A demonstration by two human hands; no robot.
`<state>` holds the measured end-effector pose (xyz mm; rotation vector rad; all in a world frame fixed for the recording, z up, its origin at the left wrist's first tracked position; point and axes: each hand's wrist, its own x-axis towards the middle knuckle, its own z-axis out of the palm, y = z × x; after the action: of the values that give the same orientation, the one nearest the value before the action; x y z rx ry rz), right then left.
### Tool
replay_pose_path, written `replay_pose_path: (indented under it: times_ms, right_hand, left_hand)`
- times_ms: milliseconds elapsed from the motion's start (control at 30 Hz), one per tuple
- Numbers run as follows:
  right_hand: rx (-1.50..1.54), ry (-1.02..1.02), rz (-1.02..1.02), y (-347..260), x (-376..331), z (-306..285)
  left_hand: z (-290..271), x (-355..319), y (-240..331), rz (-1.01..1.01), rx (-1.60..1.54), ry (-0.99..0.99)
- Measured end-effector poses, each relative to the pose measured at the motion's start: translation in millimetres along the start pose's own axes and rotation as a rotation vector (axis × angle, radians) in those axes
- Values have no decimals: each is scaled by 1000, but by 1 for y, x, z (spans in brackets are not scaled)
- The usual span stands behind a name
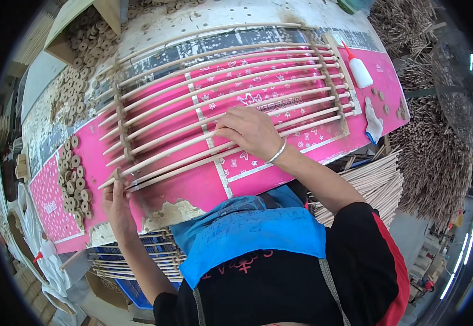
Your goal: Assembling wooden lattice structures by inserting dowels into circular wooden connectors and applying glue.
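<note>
Several pale wooden dowels [176, 126] lie side by side across a pink printed table cover, bowed by the lens. My left hand [119, 209] is closed at the left end of one of the nearest dowels, fingertips pinching a small wooden ring [118, 174] on it. My right hand [251, 133], with a silver bangle at the wrist, closes its thumb and fingers around a dowel near mid-length. Its palm side is hidden. Other rings [122, 126] sit in a row near the dowels' left ends; round knobs [347, 86] show at the right ends.
Loose wooden rings [73, 185] lie left of my left hand, with more around a wooden box [101, 16] at the far left. A white bottle [360, 73] with a red nozzle and a white-and-blue cloth item [374, 122] rest at right. Bundled sticks [375, 182] stand beyond the table edge.
</note>
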<state>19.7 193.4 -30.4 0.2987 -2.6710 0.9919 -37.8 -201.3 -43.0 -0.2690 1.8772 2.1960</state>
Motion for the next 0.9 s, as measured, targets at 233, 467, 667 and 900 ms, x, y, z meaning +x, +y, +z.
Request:
replay_pose_path:
  times_ms: [233, 467, 667, 900]
  right_hand:
    - [30, 4, -95, 10, 0, 1]
    - [84, -79, 57, 0, 1, -1]
    - [52, -99, 58, -3, 1, 0]
    - [-243, -29, -135, 0, 4, 4]
  left_hand:
    - [-12, -14, 41, 189, 660, 223]
    - [11, -13, 34, 752, 1279, 33]
    - [22, -3, 32, 696, 1289, -33]
    - [26, 6, 16, 761, 1292, -20]
